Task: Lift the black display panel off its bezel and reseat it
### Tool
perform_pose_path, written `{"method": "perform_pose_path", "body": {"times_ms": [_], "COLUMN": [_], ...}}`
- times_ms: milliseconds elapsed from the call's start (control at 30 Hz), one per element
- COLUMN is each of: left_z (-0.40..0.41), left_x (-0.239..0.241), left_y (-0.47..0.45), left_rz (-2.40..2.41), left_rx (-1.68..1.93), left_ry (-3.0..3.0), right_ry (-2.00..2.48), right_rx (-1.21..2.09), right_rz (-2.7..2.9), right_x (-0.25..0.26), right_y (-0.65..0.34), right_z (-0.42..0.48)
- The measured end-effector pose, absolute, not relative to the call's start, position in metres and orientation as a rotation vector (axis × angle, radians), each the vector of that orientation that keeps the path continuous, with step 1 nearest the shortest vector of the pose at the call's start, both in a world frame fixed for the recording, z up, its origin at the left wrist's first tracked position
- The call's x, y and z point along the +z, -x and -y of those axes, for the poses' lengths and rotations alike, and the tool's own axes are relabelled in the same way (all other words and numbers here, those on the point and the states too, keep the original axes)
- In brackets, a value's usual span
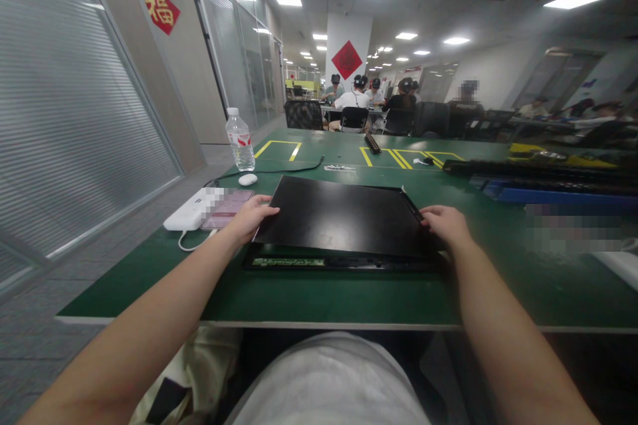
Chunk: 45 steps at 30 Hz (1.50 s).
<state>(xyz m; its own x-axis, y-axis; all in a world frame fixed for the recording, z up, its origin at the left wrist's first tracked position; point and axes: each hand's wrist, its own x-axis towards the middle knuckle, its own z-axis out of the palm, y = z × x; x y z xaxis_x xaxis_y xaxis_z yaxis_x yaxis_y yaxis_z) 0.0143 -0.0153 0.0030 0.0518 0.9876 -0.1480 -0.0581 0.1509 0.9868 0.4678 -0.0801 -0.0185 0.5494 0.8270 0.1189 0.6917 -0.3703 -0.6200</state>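
A flat black display panel (339,216) lies slightly askew over a black frame (383,263), whose near strip shows below it. On that strip sits a green circuit board (288,262). My left hand (253,218) grips the panel's left edge, its thumb on top and the fingers mostly out of sight underneath. At the opposite edge, my right hand (443,220) is closed with thumb and forefinger pinching the panel's side, close to the frame's raised right rim. The undersides of both grips are hidden.
A water bottle (240,139), a white oval object (248,180), a white power bank (192,210) and a phone (226,209) are on the left of the green table (339,305). A cable (284,170) runs behind the panel. Dark and blue strips (538,190) lie right. People sit beyond.
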Motion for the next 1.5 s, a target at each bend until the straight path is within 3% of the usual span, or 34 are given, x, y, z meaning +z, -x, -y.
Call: {"method": "perform_pose_path", "body": {"times_ms": [800, 1033, 1500], "left_z": [0.007, 0.006, -0.014], "left_x": [-0.007, -0.010, -0.027], "left_y": [-0.005, 0.000, 0.008], "left_rz": [-1.222, -1.475, -1.509], "left_rx": [1.203, 1.103, 0.887], "left_ry": [-1.331, -1.650, -2.050], "right_ry": [2.146, 2.140, 2.006], "right_rx": [0.324, 0.351, 0.398], "right_rz": [1.179, 1.159, 1.085], "right_x": [-0.014, -0.012, -0.024], "right_y": [-0.462, -0.461, -0.470], "right_z": [0.084, 0.085, 0.080]}}
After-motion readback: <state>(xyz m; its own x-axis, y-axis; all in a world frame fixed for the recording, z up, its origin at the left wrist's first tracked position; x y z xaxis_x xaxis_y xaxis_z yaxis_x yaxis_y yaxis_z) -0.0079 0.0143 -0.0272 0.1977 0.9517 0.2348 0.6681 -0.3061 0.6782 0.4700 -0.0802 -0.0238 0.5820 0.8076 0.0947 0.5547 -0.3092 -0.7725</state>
